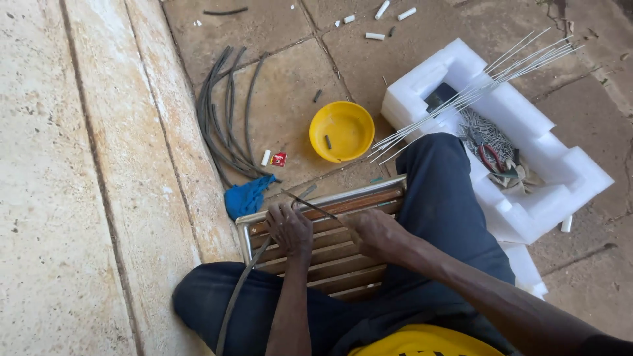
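At lower centre, the left hand [289,227] grips a grey cable [239,290] steady while the right hand [370,232] pinches its thin wire [308,204] end

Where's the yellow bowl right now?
In the head view, the yellow bowl sits on the tiled floor just above centre, between the bundle of dark cables on its left and the white foam tray on its right.

Dark grey cable [241,290]: a single length of sheathed cable, gripped by the left hand [289,227] over the slatted wooden stool [330,247]. It runs from the stool's front edge down past the left knee to the lower frame edge. A thin dark core end [310,205] projects toward the stool's rear edge, meeting the right hand [372,231].
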